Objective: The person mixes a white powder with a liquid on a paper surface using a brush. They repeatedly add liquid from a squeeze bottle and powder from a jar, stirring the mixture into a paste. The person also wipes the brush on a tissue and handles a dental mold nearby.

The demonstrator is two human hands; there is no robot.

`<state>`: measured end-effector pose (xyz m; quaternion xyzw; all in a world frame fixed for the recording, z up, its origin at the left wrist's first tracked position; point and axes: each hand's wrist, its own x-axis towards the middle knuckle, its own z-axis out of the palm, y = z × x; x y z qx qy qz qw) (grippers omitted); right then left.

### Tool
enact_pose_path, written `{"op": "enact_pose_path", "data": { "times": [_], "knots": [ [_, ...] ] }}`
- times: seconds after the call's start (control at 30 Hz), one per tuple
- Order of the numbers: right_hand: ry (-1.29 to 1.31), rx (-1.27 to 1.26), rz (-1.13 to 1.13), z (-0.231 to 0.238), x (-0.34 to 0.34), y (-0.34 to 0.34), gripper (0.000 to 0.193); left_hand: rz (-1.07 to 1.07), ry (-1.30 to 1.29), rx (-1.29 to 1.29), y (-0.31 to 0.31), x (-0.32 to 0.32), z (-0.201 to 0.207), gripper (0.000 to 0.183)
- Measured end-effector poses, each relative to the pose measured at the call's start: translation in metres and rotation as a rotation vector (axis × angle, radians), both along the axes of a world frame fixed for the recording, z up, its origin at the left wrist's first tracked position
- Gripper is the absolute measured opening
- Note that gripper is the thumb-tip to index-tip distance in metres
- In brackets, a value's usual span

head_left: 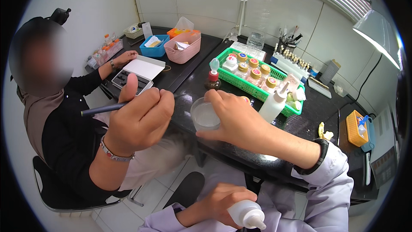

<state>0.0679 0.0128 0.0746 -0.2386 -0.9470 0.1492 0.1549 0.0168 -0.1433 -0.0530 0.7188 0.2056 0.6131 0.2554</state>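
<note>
At the lower edge my left hand point(216, 204) is closed around a white squeeze bottle point(248, 214) with a pointed nozzle, tilted toward me. My right hand point(234, 120) grips a small clear glass cup point(207, 115) by its rim and side, above the black table's edge. The cup looks whitish inside; whether it holds liquid I cannot tell. A co-worker's hand point(139, 122), with a bracelet, holds a slim dark brush point(103, 108) whose fine tip points toward the cup. The co-worker's other hand point(124, 58) touches an opened white box point(143, 66).
A green basket point(240, 85) of small jars stands behind my right hand, beside a white pump bottle point(273, 104) and a dark red-capped bottle point(213, 79). Pink point(183, 49) and blue point(155, 47) baskets sit farther back. A lamp point(380, 34) overhangs the right side.
</note>
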Motion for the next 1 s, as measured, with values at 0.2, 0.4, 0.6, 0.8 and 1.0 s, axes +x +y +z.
{"op": "enact_pose_path", "data": {
  "times": [0.2, 0.4, 0.6, 0.8, 1.0],
  "knots": [
    [0.040, 0.008, 0.003, -0.007, -0.011, 0.017, 0.061, 0.017, -0.032, -0.043, 0.004, -0.003, -0.008, 0.072],
    [0.018, -0.015, -0.074, -0.008, -0.017, 0.029, 0.063, 0.004, -0.050, -0.068, 0.007, -0.002, -0.015, 0.069],
    [0.022, 0.034, -0.075, -0.008, -0.021, 0.033, 0.064, 0.070, -0.045, 0.032, 0.017, -0.005, -0.004, 0.050],
    [-0.007, 0.014, -0.117, -0.003, -0.019, 0.028, 0.067, 0.053, -0.007, -0.103, 0.009, -0.003, -0.015, 0.061],
    [0.051, 0.163, -0.117, 0.024, 0.019, 0.005, 0.067, 0.103, 0.021, 0.025, 0.017, -0.006, -0.010, 0.059]
  ]
}}
